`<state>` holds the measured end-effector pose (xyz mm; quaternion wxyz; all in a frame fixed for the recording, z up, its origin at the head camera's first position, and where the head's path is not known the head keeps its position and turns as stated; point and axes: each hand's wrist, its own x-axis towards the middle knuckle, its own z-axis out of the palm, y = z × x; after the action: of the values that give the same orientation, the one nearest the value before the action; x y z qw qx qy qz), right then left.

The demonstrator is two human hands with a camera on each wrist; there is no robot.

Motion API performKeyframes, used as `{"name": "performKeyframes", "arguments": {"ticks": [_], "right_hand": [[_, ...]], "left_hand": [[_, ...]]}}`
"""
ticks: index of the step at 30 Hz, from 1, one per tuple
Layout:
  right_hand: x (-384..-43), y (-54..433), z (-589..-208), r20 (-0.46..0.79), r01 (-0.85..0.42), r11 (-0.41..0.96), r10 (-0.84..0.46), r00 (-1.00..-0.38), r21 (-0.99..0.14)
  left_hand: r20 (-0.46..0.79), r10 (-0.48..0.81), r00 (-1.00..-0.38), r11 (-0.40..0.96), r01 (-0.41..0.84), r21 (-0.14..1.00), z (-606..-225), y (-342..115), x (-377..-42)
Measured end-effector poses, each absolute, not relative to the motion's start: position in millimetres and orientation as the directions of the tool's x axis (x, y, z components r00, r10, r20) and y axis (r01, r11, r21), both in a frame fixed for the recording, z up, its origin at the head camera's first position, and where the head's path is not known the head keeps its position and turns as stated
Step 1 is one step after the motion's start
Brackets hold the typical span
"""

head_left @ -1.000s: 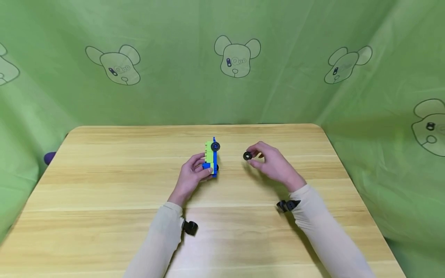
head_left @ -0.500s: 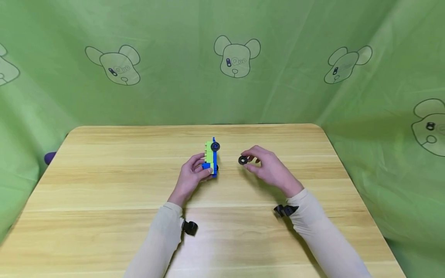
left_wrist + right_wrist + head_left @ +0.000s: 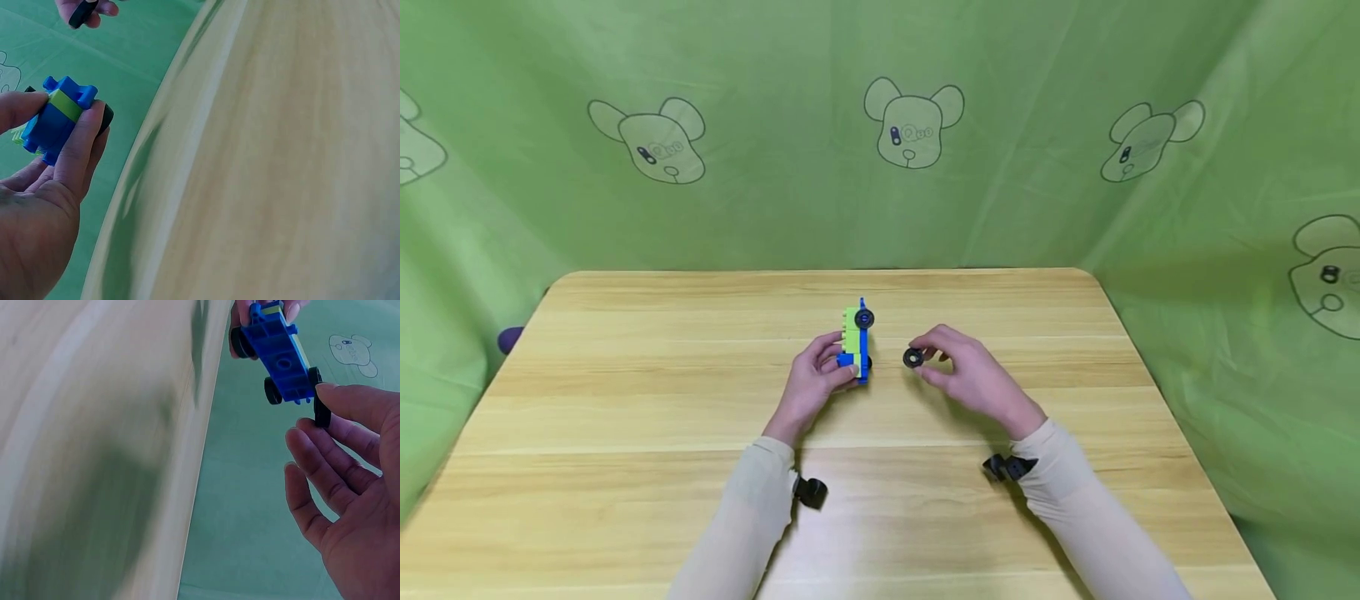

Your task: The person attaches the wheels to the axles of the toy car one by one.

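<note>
A toy car (image 3: 852, 331) of lime-green and blue bricks is gripped by my left hand (image 3: 805, 383), thumb over its near end. It stands on end, its underside facing right. In the right wrist view the blue underside (image 3: 281, 353) shows, with three black wheels on it. My right hand (image 3: 973, 377) pinches a loose black wheel (image 3: 907, 357) between thumb and fingertips, a short way right of the car. In the right wrist view this wheel (image 3: 322, 411) overlaps a wheel of the car. The left wrist view shows the car's blue end (image 3: 53, 128) between thumb and fingers.
Both hands are over a light wooden table (image 3: 625, 375). A green curtain (image 3: 775, 208) with printed bear heads surrounds its back and sides. A small black camera sits on each wrist. Past the left edge shows a purple rounded thing (image 3: 509, 339).
My right hand, with the loose wheel, has moved left and a little toward me, closer to the car. My left hand and the car have stayed nearly still.
</note>
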<state>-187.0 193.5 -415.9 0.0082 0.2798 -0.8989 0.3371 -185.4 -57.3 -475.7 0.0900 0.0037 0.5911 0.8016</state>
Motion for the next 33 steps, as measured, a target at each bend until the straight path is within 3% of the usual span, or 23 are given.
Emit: {"name": "performKeyframes", "arguments": {"ticks": [33], "right_hand": [[-178, 145, -434, 0.243, -0.530, 0.591, -0.497, -0.833, -0.608]], "left_hand": [[-0.093, 0.174, -0.980, -0.280, -0.140, 0.950, -478, -54, -183]]}}
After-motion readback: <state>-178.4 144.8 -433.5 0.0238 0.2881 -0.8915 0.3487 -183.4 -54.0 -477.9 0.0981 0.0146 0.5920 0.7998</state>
